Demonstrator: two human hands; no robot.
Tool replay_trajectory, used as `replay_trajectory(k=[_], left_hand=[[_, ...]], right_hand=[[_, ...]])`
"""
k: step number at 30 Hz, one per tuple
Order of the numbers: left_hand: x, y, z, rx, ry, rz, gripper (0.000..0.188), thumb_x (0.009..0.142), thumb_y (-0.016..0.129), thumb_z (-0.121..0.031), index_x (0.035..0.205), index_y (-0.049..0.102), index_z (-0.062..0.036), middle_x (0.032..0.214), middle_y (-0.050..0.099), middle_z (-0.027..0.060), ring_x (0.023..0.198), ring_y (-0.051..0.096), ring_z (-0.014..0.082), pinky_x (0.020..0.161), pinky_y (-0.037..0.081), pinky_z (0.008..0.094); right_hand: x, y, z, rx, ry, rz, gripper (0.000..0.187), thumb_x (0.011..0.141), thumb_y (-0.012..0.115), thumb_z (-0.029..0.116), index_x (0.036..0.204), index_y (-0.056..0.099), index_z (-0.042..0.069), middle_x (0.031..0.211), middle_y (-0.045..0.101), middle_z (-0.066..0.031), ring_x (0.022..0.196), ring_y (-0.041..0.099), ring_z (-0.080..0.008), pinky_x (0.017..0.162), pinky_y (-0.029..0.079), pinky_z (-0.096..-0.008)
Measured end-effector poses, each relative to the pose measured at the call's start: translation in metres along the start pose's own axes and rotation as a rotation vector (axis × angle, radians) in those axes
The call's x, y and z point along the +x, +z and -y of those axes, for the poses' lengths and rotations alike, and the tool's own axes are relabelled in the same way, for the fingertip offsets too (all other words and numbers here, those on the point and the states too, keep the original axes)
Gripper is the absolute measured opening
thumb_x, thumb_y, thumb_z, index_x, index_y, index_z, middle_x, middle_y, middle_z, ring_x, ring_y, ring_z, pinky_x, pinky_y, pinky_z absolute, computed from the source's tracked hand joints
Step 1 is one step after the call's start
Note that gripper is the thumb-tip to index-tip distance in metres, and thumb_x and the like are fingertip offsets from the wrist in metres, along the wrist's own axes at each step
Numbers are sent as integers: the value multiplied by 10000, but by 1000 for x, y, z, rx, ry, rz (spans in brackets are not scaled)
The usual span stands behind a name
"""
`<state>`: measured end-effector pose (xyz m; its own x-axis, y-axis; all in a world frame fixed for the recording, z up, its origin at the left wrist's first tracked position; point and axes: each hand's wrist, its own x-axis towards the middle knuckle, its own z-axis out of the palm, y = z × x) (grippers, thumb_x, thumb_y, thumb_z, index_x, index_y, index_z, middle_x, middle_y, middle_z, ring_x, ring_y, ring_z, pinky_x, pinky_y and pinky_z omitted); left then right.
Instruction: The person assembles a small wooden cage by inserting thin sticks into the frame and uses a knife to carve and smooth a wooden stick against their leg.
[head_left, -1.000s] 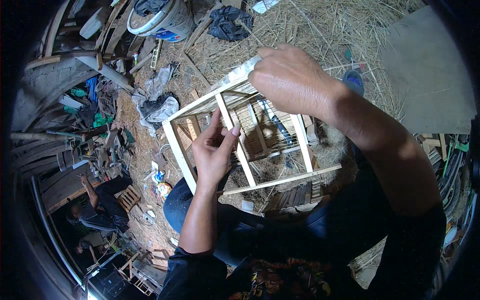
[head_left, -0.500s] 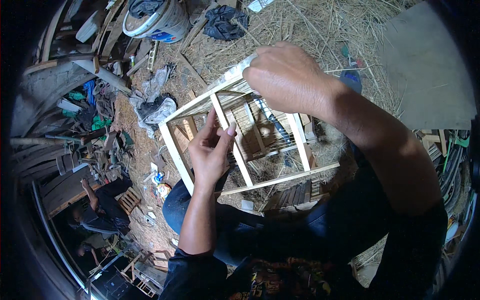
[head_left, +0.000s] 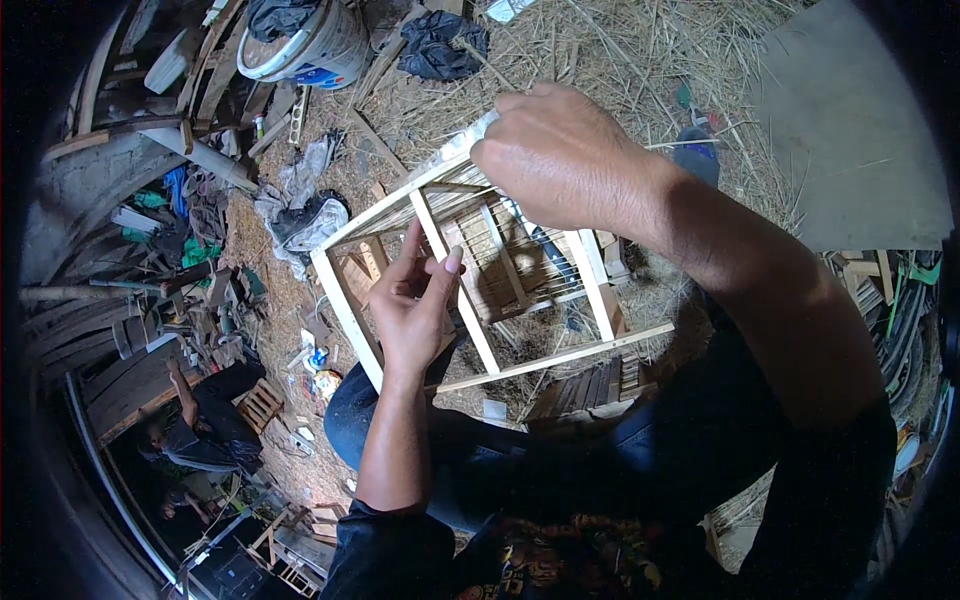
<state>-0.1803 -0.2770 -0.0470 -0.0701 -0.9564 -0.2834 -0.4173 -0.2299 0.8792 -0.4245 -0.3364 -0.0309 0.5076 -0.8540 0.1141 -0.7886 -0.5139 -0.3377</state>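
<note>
A pale wooden frame (head_left: 346, 305) with crossbars and rows of thin rods, like a small cage, rests tilted over my lap. My left hand (head_left: 408, 318) reaches into its left half. The thumb lies in front of a middle crossbar and the index finger stretches up on its other side, so the bar sits between them. At the top rail my right hand (head_left: 555, 155) is closed in a fist, knuckles up. Its fingertips, and whatever they hold, are hidden. A dark, long tool (head_left: 553, 252) shows through the rods, partly covered.
A white bucket (head_left: 335, 55) and a black plastic bag (head_left: 443, 47) lie beyond the frame on straw-strewn ground. Scrap wood and cloth pile up at left, where another person (head_left: 213, 415) sits. A flat grey board (head_left: 850, 130) lies at right, above coiled hoses (head_left: 905, 350).
The right fist has shifted slightly left along the top rail. The frame and left hand sit a little further left in the picture, along with most of the background.
</note>
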Motion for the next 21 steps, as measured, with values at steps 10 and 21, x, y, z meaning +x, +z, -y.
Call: replay_trajectory(k=[10, 21], left_hand=[[1, -2, 1, 14, 14, 9, 617, 960, 741, -89, 1477, 461, 99, 850, 635, -22, 745, 563, 38, 670, 469, 197], [-3, 1, -6, 16, -22, -10, 632, 952, 746, -78, 1477, 451, 111, 794, 618, -29, 693, 532, 34, 631, 437, 201]], right_hand=[[1, 1, 1, -69, -12, 50, 73, 842, 697, 34, 851, 768, 18, 825, 741, -118, 923, 678, -212, 846, 533, -396], [0, 14, -5, -156, -93, -133, 97, 871, 750, 159, 813, 781, 88, 785, 750, -85, 865, 685, -180, 784, 555, -356]])
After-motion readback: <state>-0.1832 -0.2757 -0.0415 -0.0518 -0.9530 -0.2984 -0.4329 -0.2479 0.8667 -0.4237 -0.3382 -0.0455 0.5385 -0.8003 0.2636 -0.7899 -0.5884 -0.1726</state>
